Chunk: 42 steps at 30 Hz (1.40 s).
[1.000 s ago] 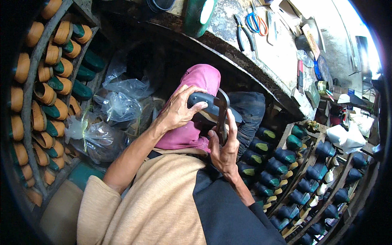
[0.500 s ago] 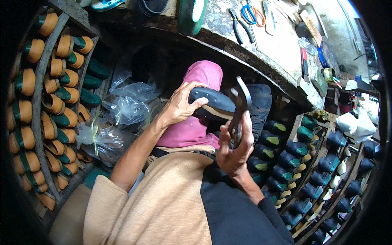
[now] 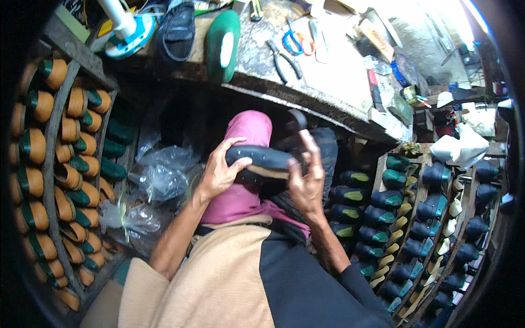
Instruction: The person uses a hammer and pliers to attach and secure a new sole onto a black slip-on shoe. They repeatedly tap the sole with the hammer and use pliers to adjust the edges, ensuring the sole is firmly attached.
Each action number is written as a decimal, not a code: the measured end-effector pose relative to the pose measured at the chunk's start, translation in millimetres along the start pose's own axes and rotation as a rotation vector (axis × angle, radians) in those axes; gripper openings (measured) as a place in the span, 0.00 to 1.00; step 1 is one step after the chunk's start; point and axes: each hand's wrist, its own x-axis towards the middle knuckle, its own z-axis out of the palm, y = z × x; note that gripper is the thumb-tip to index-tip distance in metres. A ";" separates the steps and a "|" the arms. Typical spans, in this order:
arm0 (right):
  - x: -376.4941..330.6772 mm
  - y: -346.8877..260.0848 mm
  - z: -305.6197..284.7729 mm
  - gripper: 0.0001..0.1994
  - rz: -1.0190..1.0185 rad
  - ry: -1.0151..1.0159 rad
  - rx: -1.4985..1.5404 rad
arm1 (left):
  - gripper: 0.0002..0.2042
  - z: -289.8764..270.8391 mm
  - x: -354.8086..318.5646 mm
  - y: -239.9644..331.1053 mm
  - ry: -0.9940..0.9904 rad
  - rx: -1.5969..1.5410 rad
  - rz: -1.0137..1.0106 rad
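Workbench (image 3: 342,82) ahead — left hand (image 3: 216,174) grips black shoe (image 3: 263,156), right hand (image 3: 308,190) holds blurred hammer (image 3: 297,120).

Glare bleaches the workbench (image 3: 344,82) above deep shadow.

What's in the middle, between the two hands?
A dark shoe stretches between the left hand and the right hand; the head view shows it.

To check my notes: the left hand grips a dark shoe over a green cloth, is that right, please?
Not quite: the head view shows the cloth is pink, not green; the left hand does grip a dark shoe over it.
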 end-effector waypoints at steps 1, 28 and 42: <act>19.3 8.7 -17.3 0.35 -0.018 0.064 -0.076 | 0.26 2.0 -2.7 14.9 0.081 -0.021 0.103; 38.9 220.9 -109.9 0.08 0.304 0.535 -0.384 | 0.25 83.9 88.8 84.1 -0.730 0.459 -0.123; 156.4 394.4 -4.9 0.24 0.983 0.167 -0.118 | 0.41 102.1 79.2 111.9 -1.065 0.566 -0.164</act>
